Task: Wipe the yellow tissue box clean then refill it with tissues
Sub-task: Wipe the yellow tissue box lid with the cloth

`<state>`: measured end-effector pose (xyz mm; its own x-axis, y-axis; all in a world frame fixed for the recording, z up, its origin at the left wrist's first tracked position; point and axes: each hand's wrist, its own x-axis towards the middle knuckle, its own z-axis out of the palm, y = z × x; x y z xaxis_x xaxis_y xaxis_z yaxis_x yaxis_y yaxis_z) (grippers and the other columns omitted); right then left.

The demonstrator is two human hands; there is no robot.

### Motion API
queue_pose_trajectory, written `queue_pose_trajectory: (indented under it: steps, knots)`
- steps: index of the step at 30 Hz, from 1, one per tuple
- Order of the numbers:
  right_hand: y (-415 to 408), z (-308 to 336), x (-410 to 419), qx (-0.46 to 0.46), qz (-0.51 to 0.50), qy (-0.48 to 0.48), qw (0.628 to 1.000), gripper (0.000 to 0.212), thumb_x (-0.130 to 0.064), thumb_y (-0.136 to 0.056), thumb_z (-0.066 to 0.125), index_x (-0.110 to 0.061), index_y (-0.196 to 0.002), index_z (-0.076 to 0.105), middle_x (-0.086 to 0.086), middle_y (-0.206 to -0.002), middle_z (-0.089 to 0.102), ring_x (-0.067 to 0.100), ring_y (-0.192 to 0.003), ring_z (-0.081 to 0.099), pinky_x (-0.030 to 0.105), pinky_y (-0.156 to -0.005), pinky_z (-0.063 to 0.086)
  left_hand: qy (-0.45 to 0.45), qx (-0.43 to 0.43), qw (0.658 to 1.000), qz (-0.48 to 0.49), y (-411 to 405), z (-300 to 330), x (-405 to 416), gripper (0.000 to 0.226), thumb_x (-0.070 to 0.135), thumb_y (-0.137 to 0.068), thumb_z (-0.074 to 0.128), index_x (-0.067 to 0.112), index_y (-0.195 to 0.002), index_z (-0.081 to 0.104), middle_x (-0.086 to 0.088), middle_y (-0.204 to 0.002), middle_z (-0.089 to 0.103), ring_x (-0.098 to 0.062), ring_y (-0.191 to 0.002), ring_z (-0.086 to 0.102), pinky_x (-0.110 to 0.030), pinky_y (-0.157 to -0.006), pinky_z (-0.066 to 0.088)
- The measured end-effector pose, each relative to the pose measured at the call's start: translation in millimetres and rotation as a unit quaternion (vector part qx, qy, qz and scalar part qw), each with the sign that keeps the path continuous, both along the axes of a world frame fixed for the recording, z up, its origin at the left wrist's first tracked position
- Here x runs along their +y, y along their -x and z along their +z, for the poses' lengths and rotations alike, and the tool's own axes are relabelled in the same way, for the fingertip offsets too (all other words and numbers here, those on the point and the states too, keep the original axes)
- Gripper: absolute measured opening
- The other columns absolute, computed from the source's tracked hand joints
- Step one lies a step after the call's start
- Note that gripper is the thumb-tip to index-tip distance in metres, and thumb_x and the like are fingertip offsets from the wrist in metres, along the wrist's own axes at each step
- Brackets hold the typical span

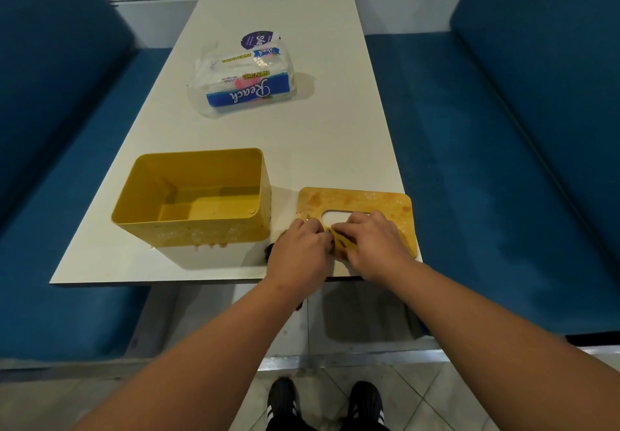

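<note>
The yellow tissue box stands open and empty near the table's front edge, with reddish drips along the bottom of its front wall. Its flat lid, smeared with orange stains, lies to the right of the box. My left hand and my right hand meet over the lid's near-left part. Both pinch a small yellow cloth, mostly hidden under the fingers. A pack of paper towels in clear wrap lies farther back on the table.
The white table is long and narrow, with blue padded benches on both sides. A dark smear sits on the table beside my left hand. My shoes show on the tiled floor below.
</note>
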<state>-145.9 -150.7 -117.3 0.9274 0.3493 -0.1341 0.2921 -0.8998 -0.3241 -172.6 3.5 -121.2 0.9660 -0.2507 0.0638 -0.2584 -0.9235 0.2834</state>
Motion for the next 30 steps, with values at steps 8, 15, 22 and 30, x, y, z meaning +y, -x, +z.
queue_pose_trajectory:
  steps: [8,15,22,30]
  knots:
    - [-1.8,1.6,-1.7,0.006,0.013,0.006,1.0,0.046,-0.047,-0.091,0.056,-0.035,-0.135,0.051,-0.009,-0.127,0.053,0.022,-0.115,0.041,0.038,-0.097,0.034,-0.007,0.01,1.0,0.003,4.0,6.5,0.7,0.027,0.024,-0.096,0.045,0.024,-0.116,0.064,0.003,-0.112,0.057,-0.018,-0.099,0.045,-0.029,-0.081,0.039]
    - [0.1,6.7,-5.0,0.011,0.032,0.014,0.999,0.043,-0.043,-0.092,0.054,-0.034,-0.134,0.052,-0.008,-0.124,0.053,0.022,-0.11,0.041,0.035,-0.096,0.032,-0.016,0.028,0.999,-0.019,6.4,5.2,-11.5,0.028,0.021,-0.094,0.046,0.024,-0.116,0.063,0.003,-0.116,0.055,-0.018,-0.102,0.045,-0.029,-0.082,0.039]
    - [12.7,14.3,-12.4,0.029,0.045,0.035,0.998,0.053,-0.05,-0.09,0.057,-0.031,-0.138,0.047,-0.008,-0.132,0.047,0.019,-0.117,0.039,0.034,-0.102,0.032,0.042,-0.002,0.992,0.121,17.9,6.6,31.3,0.024,0.019,-0.094,0.053,0.016,-0.111,0.07,-0.002,-0.106,0.062,-0.025,-0.092,0.057,-0.039,-0.078,0.051]
    - [8.6,15.7,5.0,0.027,0.036,0.036,0.998,0.049,-0.051,-0.085,0.064,-0.03,-0.129,0.057,-0.008,-0.123,0.051,0.018,-0.114,0.04,0.035,-0.096,0.034,0.017,0.01,0.999,0.04,17.8,4.3,20.9,0.029,0.026,-0.097,0.048,0.021,-0.12,0.065,0.0,-0.112,0.059,-0.021,-0.095,0.053,-0.038,-0.08,0.05]
